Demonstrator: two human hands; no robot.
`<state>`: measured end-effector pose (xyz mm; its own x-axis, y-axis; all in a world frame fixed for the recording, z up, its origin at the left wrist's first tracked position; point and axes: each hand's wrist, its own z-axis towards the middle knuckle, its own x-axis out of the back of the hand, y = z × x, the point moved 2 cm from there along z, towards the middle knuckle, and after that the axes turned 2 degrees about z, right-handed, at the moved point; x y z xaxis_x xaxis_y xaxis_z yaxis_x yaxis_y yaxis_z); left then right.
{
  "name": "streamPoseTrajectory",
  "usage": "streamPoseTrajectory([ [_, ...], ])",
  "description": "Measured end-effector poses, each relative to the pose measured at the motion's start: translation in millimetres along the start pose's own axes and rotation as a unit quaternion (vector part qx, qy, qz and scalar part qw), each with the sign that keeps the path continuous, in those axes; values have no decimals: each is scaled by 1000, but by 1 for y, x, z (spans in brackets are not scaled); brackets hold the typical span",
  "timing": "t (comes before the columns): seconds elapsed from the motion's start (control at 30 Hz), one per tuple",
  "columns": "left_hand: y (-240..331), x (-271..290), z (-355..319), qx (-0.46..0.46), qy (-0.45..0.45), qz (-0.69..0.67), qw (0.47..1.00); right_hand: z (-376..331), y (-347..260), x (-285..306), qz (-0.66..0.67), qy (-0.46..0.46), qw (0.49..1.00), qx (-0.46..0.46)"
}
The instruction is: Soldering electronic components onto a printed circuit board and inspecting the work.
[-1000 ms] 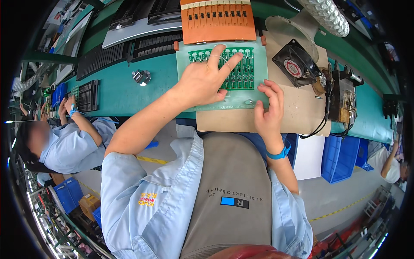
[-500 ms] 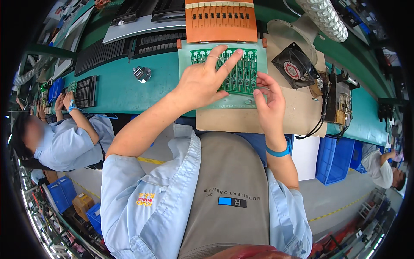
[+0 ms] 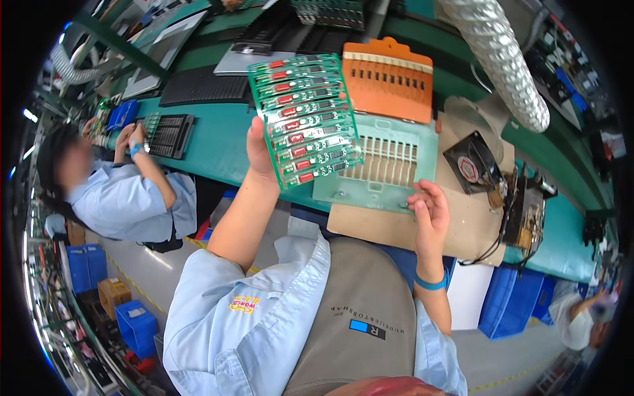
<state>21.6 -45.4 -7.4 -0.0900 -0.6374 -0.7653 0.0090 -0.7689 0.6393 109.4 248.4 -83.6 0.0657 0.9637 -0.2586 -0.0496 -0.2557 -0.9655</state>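
My left hand [image 3: 260, 150] grips a green circuit board panel [image 3: 295, 140] by its left edge and holds it tilted up above the bench. Rows of small circuits with red and black parts cover the panel's visible face; most of my left fingers are hidden behind it. Below and to its right lies a pale green fixture plate [image 3: 343, 190] with a slotted window. An orange lid [image 3: 389, 102] with a row of black pieces lies opened back at its far side. My right hand [image 3: 432, 218] is beside the fixture's lower right corner, fingers loosely curled and apart, nothing seen in them.
A black fan [image 3: 473, 162] stands right of the fixture on brown board [image 3: 396, 231], near cabled equipment [image 3: 525, 214]. A silver duct hose [image 3: 512, 72] hangs overhead. Black trays [image 3: 205, 90] lie at the back left. A co-worker [image 3: 132, 191] sits at the left.
The panel has come up out of the fixture in my left hand and moved left, turned on its side. The fixture's slots now show. My right hand stays beside the fixture. The view has shifted.
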Motion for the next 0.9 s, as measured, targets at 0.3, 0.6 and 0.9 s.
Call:
streamPoseTrajectory([
  [0.3,23,13,2,84,-2,-152,985,5,21,5,-35,6,999,-12],
  [0.6,32,47,-7,34,-90,-51,994,2,27,4,-80,12,997,11],
  [0.9,34,36,-11,40,-100,-57,993,-1,26,1,-106,24,994,9],
])
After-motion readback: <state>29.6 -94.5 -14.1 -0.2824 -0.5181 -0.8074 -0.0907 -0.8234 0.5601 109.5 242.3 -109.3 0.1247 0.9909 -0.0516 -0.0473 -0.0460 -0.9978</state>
